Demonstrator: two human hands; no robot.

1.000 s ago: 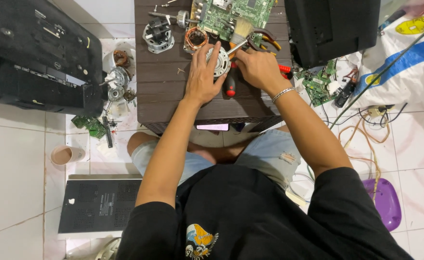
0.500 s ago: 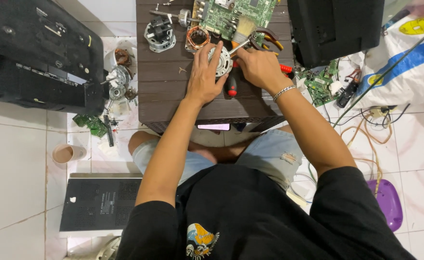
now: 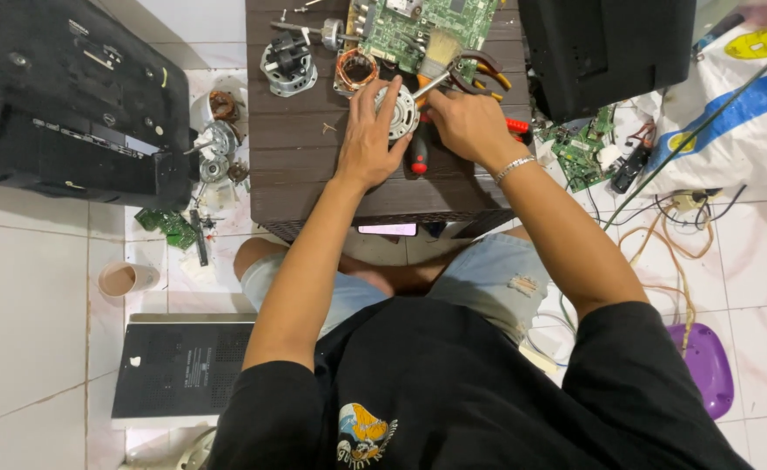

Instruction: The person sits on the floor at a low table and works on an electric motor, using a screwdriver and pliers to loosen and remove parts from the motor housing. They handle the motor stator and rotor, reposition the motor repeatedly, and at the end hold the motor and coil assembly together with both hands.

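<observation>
A dark slatted surface (image 3: pixel 305 165) carries a green circuit board (image 3: pixel 418 30) at its far edge. Just below the board sits a round silver motor (image 3: pixel 398 111) — the left hand (image 3: pixel 368 139) is wrapped around it, holding it. The right hand (image 3: pixel 466 122) grips a thin metal tool (image 3: pixel 427 85) whose tip touches the motor.

The left grip (image 3: pixel 368 139) covers much of the round silver motor housing (image 3: pixel 398 111); the green circuit board (image 3: pixel 422 26) is cut by the top edge.
</observation>
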